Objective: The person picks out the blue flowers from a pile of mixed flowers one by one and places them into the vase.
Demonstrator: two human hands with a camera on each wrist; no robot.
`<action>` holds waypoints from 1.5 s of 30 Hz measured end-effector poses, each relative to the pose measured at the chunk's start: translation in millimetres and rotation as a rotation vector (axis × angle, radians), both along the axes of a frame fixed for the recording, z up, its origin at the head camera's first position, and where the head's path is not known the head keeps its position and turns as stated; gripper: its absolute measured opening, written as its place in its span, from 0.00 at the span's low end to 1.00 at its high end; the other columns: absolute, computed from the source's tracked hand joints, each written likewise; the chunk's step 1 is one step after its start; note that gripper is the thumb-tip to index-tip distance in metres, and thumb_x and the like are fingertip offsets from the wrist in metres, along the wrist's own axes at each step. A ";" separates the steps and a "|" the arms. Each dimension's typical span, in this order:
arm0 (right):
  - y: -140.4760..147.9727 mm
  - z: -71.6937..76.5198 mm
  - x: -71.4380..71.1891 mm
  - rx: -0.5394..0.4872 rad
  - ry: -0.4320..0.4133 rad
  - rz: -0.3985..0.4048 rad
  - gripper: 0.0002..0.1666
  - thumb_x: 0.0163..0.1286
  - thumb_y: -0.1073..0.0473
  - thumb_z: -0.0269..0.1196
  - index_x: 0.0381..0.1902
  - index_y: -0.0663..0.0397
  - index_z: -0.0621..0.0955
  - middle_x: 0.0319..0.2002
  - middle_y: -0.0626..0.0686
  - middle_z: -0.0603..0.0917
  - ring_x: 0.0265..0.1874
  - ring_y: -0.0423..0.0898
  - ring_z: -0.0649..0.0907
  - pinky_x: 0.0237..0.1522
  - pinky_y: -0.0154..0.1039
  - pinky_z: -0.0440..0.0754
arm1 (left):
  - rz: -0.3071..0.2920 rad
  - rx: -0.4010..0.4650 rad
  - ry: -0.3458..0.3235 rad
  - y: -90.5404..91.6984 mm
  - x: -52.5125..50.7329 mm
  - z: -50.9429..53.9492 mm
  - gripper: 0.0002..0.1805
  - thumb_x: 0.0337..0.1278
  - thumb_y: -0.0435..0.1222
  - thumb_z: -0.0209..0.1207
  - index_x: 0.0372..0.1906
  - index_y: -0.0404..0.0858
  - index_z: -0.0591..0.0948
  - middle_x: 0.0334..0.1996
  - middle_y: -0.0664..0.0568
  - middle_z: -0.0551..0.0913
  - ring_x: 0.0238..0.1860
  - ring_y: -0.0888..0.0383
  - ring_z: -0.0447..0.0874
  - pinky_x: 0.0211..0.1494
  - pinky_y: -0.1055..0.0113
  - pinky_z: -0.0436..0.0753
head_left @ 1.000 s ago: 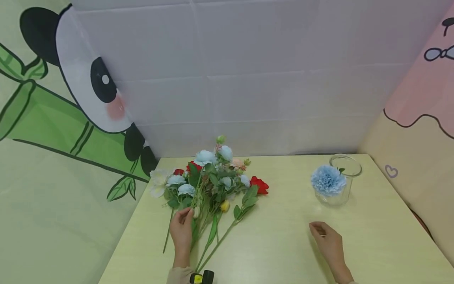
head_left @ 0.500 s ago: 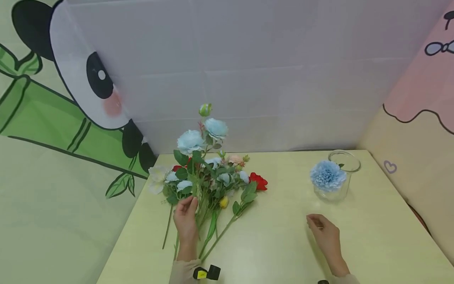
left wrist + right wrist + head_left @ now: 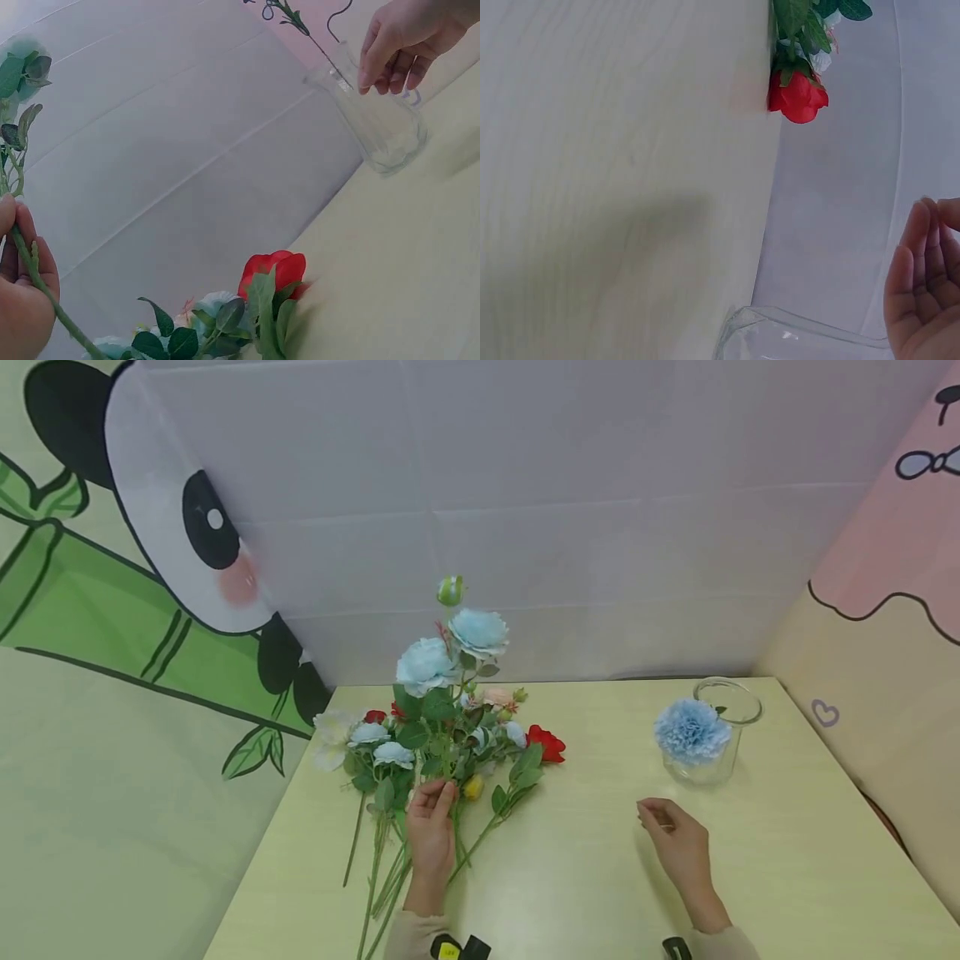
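Observation:
My left hand [image 3: 431, 843] pinches the green stem of a light blue rose spray [image 3: 426, 667], held upright with two blooms and a green bud on top. The left wrist view shows the thumb and fingers around that stem [image 3: 46, 289]. Beneath and around it lies a pile of artificial flowers, with a red flower [image 3: 546, 744] at its right end and a yellow bud [image 3: 473, 787]. My right hand [image 3: 678, 856] hovers above the table, fingers loosely bent, nothing visible in it. Beyond it stands a clear glass vase [image 3: 723, 767] bearing a blue carnation [image 3: 692, 731].
The pale wooden table [image 3: 570, 868] meets a grey-white cloth backdrop [image 3: 555, 552] at its back edge. A white flower [image 3: 333, 739] lies at the pile's left end. Loose stems stretch toward the front edge. Printed side panels stand left and right.
My left hand has raised the light blue rose spray out of the pile, then carried it rightward. My right hand has shifted slightly left. The vase and carnation stay put.

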State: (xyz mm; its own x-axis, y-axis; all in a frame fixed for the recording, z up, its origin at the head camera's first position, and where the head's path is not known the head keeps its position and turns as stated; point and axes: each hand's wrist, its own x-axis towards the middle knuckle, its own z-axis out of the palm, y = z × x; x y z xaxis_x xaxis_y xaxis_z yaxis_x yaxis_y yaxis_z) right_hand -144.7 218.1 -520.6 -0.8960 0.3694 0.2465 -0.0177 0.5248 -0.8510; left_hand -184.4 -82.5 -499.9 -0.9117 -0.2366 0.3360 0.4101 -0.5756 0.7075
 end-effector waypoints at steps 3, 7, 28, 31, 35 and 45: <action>-2.4 4.9 -0.4 -0.006 0.006 0.003 0.07 0.62 0.59 0.62 0.36 0.55 0.83 0.30 0.54 0.86 0.24 0.23 0.77 0.27 0.21 0.76 | -0.024 0.015 -0.041 6.8 1.6 -0.1 0.11 0.60 0.23 0.50 0.36 0.41 0.78 0.34 0.57 0.81 0.37 0.65 0.81 0.43 0.76 0.80; -5.3 11.5 -0.7 -0.016 0.023 0.014 0.07 0.63 0.57 0.62 0.35 0.55 0.83 0.30 0.54 0.86 0.24 0.22 0.76 0.27 0.21 0.76 | -0.044 0.024 -0.080 14.3 4.8 4.7 0.16 0.59 0.19 0.47 0.34 0.42 0.78 0.32 0.57 0.81 0.35 0.65 0.81 0.43 0.76 0.80; -25.3 58.8 -15.2 -0.294 0.474 0.261 0.08 0.57 0.68 0.65 0.35 0.66 0.84 0.34 0.43 0.87 0.33 0.36 0.84 0.38 0.24 0.80 | -0.181 -0.050 -0.058 37.8 14.0 5.7 0.16 0.59 0.21 0.49 0.36 0.45 0.79 0.34 0.60 0.82 0.37 0.67 0.80 0.43 0.77 0.79; -38.3 96.0 -2.7 -0.276 0.433 0.263 0.08 0.56 0.71 0.64 0.35 0.69 0.83 0.34 0.34 0.85 0.33 0.32 0.84 0.37 0.22 0.80 | -0.193 -0.052 -0.066 41.3 15.9 6.3 0.17 0.58 0.20 0.48 0.35 0.45 0.79 0.34 0.60 0.81 0.37 0.67 0.80 0.43 0.77 0.79; -42.7 106.7 -3.0 -0.343 0.318 0.265 0.09 0.58 0.69 0.63 0.37 0.68 0.83 0.34 0.33 0.85 0.35 0.35 0.84 0.38 0.24 0.80 | -0.220 -0.041 -0.059 44.9 18.7 7.1 0.18 0.57 0.19 0.49 0.35 0.45 0.79 0.33 0.60 0.81 0.37 0.67 0.80 0.44 0.77 0.79; -52.8 123.8 -4.4 -0.451 0.246 0.375 0.12 0.63 0.65 0.60 0.42 0.69 0.80 0.37 0.38 0.85 0.39 0.36 0.84 0.44 0.27 0.80 | -0.287 -0.032 -0.047 51.6 26.1 5.6 0.19 0.55 0.17 0.49 0.35 0.44 0.79 0.33 0.60 0.82 0.36 0.67 0.81 0.43 0.78 0.79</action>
State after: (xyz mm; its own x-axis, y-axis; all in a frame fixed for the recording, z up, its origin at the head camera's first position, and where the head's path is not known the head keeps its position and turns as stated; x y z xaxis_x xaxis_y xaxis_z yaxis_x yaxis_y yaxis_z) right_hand -149.1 165.3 -396.8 -0.9216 0.1567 0.3552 -0.3541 0.0357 -0.9345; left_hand -158.3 -30.8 -494.3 -0.9547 0.0434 0.2945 0.1996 -0.6405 0.7415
